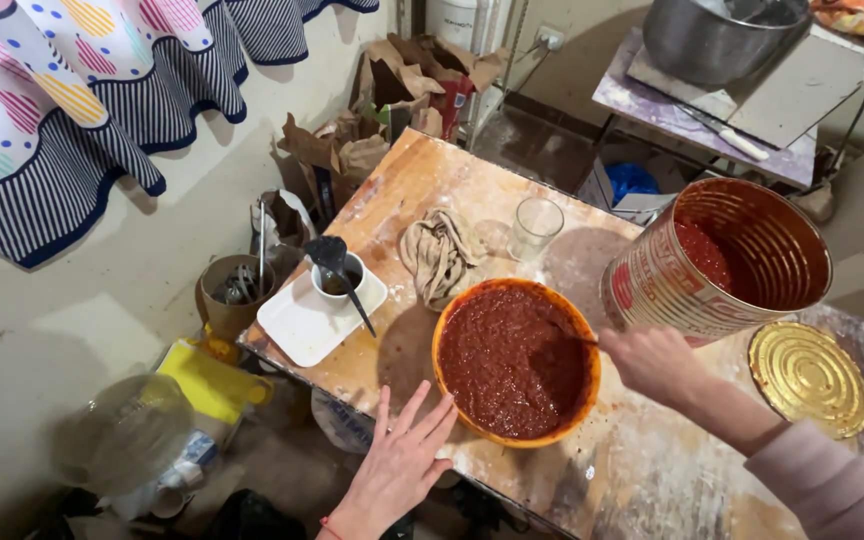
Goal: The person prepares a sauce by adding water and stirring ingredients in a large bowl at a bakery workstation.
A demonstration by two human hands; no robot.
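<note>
An orange bowl (452, 312) full of red sauce sits on a floured wooden table (422, 180). My left hand (399, 465) lies flat and open on the table's near edge, fingers spread, just touching the bowl's rim. My right hand (652, 362) is closed on the thin handle of a utensil whose end dips into the sauce at the bowl's right side. A large open tin can (672, 290), red-smeared inside, leans tilted just behind that hand. Its gold lid (810, 377) lies flat on the table to the right.
A crumpled cloth (439, 252), an empty glass (534, 226) and a white square plate (302, 325) with a small cup and dark spoon lie behind the bowl. A big metal pot (712, 40) stands on a stand at the back. Clutter fills the floor at left.
</note>
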